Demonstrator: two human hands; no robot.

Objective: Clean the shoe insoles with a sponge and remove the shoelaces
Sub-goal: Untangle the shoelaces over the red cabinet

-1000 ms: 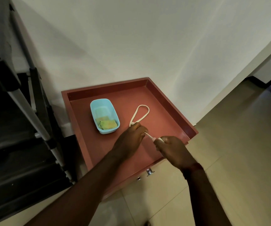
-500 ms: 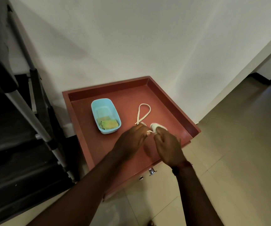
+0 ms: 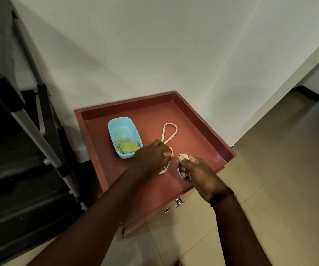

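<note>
A cream shoelace [image 3: 169, 132] lies on the reddish-brown tray table [image 3: 202, 129], its far end forming a loop. My left hand [image 3: 151, 160] pinches the lace near its middle. My right hand [image 3: 197, 171] grips the lace's other end, wound in small coils round its fingers. Left of the lace stands a light-blue tub [image 3: 124, 139] holding a yellow-green sponge [image 3: 129, 147]. No shoe or insole is in view.
The table stands against a white wall. A black and grey metal frame [image 3: 30, 131] rises close on the left. Beige floor tiles [image 3: 279, 179] spread to the right and front. Metal knobs [image 3: 178, 202] stick out of the table's front.
My right hand has wound more of the lace round its fingers and drawn back toward me. My left hand has stayed on the lace; the far loop has barely moved.
</note>
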